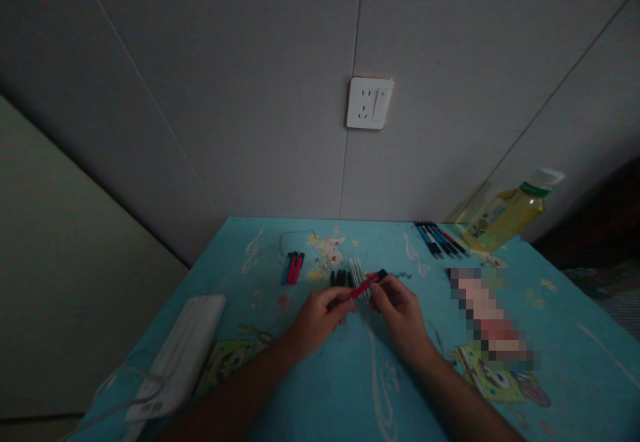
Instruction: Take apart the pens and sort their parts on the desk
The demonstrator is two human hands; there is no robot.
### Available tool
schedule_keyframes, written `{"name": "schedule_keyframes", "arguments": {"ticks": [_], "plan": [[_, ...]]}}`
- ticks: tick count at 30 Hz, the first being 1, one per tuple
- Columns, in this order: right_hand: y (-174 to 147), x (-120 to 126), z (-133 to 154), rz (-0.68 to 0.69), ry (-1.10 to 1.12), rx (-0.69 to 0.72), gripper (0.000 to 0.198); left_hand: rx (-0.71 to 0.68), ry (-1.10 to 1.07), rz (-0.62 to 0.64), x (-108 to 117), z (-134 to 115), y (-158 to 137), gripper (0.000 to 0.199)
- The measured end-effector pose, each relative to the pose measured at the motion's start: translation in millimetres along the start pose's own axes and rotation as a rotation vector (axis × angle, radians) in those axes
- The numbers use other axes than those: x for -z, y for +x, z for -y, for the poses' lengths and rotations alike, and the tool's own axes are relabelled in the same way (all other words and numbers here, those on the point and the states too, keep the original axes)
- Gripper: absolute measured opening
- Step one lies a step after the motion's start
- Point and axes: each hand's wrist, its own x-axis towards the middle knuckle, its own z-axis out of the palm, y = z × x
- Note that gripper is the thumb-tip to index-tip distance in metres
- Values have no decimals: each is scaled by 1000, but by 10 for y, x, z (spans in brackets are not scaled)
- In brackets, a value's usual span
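A red pen barrel (364,287) with a black end is held up between my two hands over the middle of the table. My left hand (320,315) pinches its left end, and my right hand (401,303) closes on it near the black end. Just behind it lie several slim silvery-white sticks that look like pen refills (356,270). Beside those, to the left, is a row of short black pen parts (341,278), partly hidden by my left hand. Farther left, several red and teal pen barrels (293,269) lie side by side.
Several whole-looking pens (440,239) lie at the back right, near a tilted bottle of yellow liquid (507,219). A blurred-out flat item (490,315) lies on the right. A white power strip (183,355) with a cable occupies the left of the blue patterned tablecloth (320,402).
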Motion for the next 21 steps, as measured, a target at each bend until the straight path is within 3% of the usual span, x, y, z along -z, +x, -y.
{"name": "schedule_keyframes", "arguments": {"ticks": [3,10,14,17,19,21], "plan": [[23,-2,-22,40,79,-89,24,-20,-54,-48,10,-3,7,37],[-58,-132,54,115,467,-366,26,-139,-61,-135,91,-72,-46,27],[-130,-215,65,181,612,-494,28,-347,57,-80,119,-129,-86,30],[-165,-242,56,260,626,-519,32,-510,171,-88,137,-172,-113,22],[-176,-243,62,315,596,-521,35,-565,205,-158,183,-206,-124,14],[-177,-233,72,372,525,-493,37,-542,211,-325,279,-247,-115,13]]}}
